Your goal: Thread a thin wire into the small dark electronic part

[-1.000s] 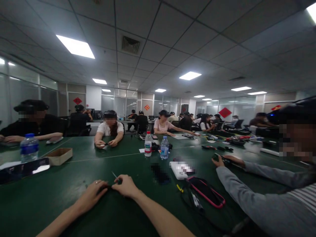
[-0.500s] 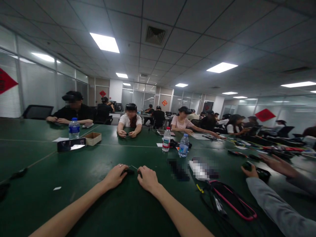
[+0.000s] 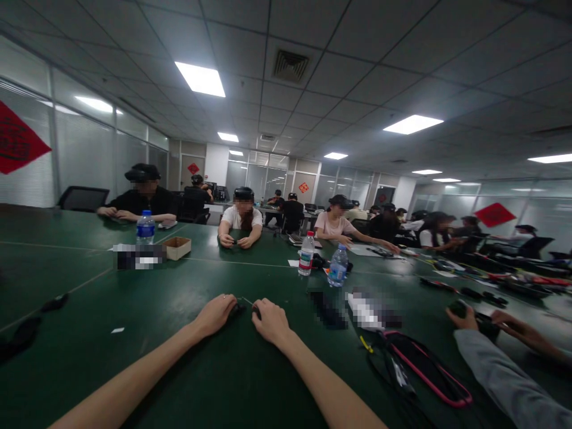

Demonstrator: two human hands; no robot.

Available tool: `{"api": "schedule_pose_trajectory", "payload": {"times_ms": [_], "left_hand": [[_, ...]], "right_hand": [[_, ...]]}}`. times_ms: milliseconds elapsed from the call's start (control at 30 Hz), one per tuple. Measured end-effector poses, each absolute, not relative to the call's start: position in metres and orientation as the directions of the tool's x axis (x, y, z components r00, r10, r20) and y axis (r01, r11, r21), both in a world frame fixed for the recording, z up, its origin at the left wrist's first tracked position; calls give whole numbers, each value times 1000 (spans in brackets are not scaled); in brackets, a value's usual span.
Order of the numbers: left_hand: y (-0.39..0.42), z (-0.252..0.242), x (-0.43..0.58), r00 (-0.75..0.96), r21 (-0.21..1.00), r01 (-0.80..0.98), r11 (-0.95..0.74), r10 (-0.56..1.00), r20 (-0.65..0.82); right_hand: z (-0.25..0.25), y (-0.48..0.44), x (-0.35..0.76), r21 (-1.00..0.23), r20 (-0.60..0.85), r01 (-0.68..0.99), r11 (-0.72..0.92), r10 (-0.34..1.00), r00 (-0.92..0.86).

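Note:
On the green table in front of me, my left hand has its fingers closed around a small dark object whose kind I cannot make out. A short distance to its right lies my right hand, fingers curled inward, with a bit of something dark at its fingertips. A thin pale strip spans the gap between the two hands. My fingers hide most of what they hold.
Two water bottles, one red-capped and one bluish, stand beyond my right hand. A pink-edged loop and cables lie nearer. At right, a co-worker's hands hold a dark object. A small open box sits left.
My view has turned slightly left. Both my hands stay close together, with a dark bit now showing at the right fingertips. The co-worker's farther hand has come down to the dark object.

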State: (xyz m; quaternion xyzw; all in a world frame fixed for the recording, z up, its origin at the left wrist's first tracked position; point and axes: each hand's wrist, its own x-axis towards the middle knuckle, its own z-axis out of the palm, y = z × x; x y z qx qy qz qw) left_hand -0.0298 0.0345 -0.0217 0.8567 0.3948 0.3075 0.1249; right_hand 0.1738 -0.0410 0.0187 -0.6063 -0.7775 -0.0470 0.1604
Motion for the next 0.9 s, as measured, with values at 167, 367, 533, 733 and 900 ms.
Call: {"api": "schedule_pose_trajectory", "payload": {"times_ms": [167, 367, 533, 733, 900], "left_hand": [[41, -16, -35, 364, 671, 528, -520, 853, 374], [56, -12, -54, 196, 987, -149, -62, 976, 91], [57, -9, -61, 271, 912, -400, 88, 962, 26], [57, -9, -60, 264, 889, -450, 90, 964, 35], [57, -11, -60, 263, 891, -445, 91, 964, 33]], "right_hand": [[22, -41, 174, -117, 263, 954, 275, 935, -237], [24, -40, 174, -130, 254, 950, 282, 936, -243], [24, -39, 173, -128, 244, 952, 279, 939, -243], [24, -39, 173, -103, 258, 951, 291, 931, -257], [24, -38, 173, -112, 254, 949, 296, 931, -260]]}}
